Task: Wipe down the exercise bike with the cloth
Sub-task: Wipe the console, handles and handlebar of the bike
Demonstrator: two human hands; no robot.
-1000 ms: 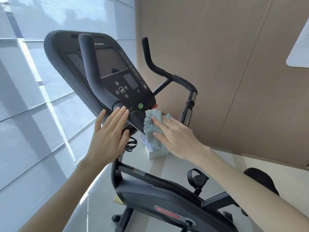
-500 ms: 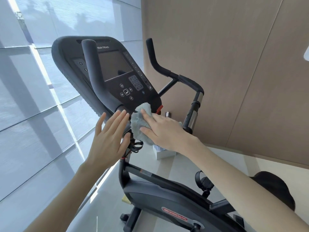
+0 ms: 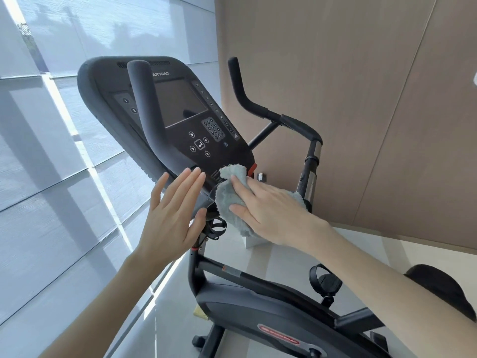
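The black exercise bike [image 3: 258, 311] fills the middle of the view, its console [image 3: 180, 109] tilted toward me. My right hand [image 3: 273, 213] presses a pale grey-blue cloth [image 3: 227, 200] flat against the console's lower edge, just under the keypad and beside a red tab. My left hand [image 3: 173, 215] is held flat with fingers together, its fingertips resting on the base of the left handlebar [image 3: 144, 109]; it holds nothing. The right handlebar [image 3: 260, 109] rises behind the console.
A window with translucent blinds [image 3: 51, 177] runs along the left. A wood-panelled wall [image 3: 361, 99] stands behind the bike. A small white box [image 3: 254, 241] sits on the pale floor by the wall. The black saddle [image 3: 444, 290] is at lower right, with a pedal [image 3: 325, 280] below my right arm.
My right hand has slid the cloth left and up along the console's lower edge, covering the green button. The left hand stays at the handlebar base. The view has shifted slightly.
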